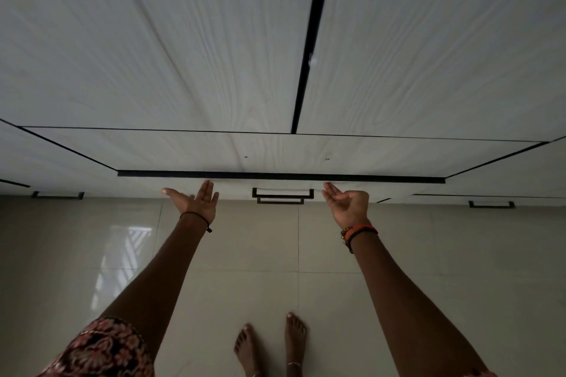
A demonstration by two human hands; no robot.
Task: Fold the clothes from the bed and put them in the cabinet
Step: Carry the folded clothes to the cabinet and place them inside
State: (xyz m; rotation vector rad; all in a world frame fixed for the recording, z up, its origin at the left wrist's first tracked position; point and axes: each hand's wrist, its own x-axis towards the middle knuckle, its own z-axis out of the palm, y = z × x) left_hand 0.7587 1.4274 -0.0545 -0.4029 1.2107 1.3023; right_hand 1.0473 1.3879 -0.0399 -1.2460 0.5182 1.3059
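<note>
A tall white wood-grain cabinet (pixel 183 55) fills the upper view, its two doors closed with a dark gap between them. Below the doors runs a drawer front (pixel 275 151) with a dark lower edge. My left hand (pixel 196 200) reaches toward that edge with straight fingers and the palm up, holding nothing. My right hand (pixel 347 203) is beside it to the right, fingers extended toward the same edge, thumb bent in, empty. No clothes and no bed are in view.
A black handle (pixel 282 195) sits on a lower drawer between my hands. More handles (pixel 58 195) show at far left and far right. Glossy beige floor tiles (pixel 245 254) lie below, with my bare feet (pixel 272 343) on them.
</note>
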